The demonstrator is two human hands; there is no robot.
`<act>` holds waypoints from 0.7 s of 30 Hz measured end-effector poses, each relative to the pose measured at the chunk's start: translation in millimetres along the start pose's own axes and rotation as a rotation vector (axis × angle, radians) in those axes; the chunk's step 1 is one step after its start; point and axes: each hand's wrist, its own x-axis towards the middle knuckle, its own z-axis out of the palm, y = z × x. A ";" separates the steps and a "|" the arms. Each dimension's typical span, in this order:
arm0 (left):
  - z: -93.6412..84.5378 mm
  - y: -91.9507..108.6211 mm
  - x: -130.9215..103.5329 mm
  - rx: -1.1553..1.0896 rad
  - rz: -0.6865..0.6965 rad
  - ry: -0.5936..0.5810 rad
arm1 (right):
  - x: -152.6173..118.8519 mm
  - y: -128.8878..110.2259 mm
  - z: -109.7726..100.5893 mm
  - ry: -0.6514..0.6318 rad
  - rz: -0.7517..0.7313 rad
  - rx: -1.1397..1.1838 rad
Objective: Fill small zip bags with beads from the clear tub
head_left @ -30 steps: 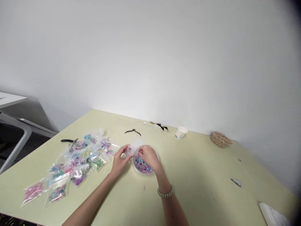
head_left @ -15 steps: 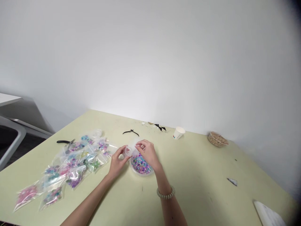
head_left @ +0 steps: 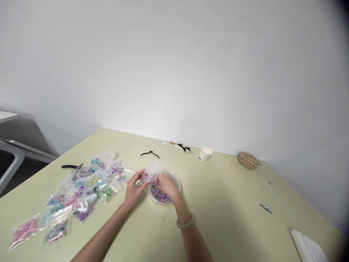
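My left hand (head_left: 134, 187) grips a small clear plastic bag (head_left: 147, 176) between thumb and fingers, its mouth spread into a round opening beside the bowl's left rim. A round, clear plastic bowl (head_left: 178, 181) holds many small beads (head_left: 161, 196) in purple, pink and blue. Down inside that bowl is my right hand (head_left: 165, 183), its fingers drawn together at the beads. What they pinch, if anything, is hidden. On the right wrist is a pale bead bracelet (head_left: 185, 222).
Several bags of coloured beads (head_left: 81, 193) cover the table's left side, with black-handled pliers (head_left: 71, 166) behind them. Another pair of pliers (head_left: 149, 153) lies beyond the bowl. Along the wall stand a paper cup (head_left: 205, 153) and a tub of brownish bits (head_left: 248, 160).
My right hand has gone from beside the bag's mouth down into the bowl of beads. My left hand still holds the bag in nearly the same place. The view has shifted slightly.
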 end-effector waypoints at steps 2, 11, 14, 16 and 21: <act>-0.2 -0.5 -0.1 0.002 0.004 0.001 | -2.1 1.1 -7.9 0.026 -0.001 0.005; 0.3 -3.0 -0.3 -0.008 0.013 -0.009 | -9.3 -15.2 -36.9 0.336 -0.296 0.538; -0.4 -3.1 -0.2 0.005 0.014 -0.007 | -7.7 -18.4 -34.0 0.332 -0.334 0.588; -0.5 -3.0 -0.1 0.011 0.008 -0.001 | -6.3 -14.8 -33.3 0.365 -0.283 0.583; 0.2 -2.8 -0.6 0.008 0.003 -0.008 | -5.0 0.8 -26.1 0.213 -0.005 0.209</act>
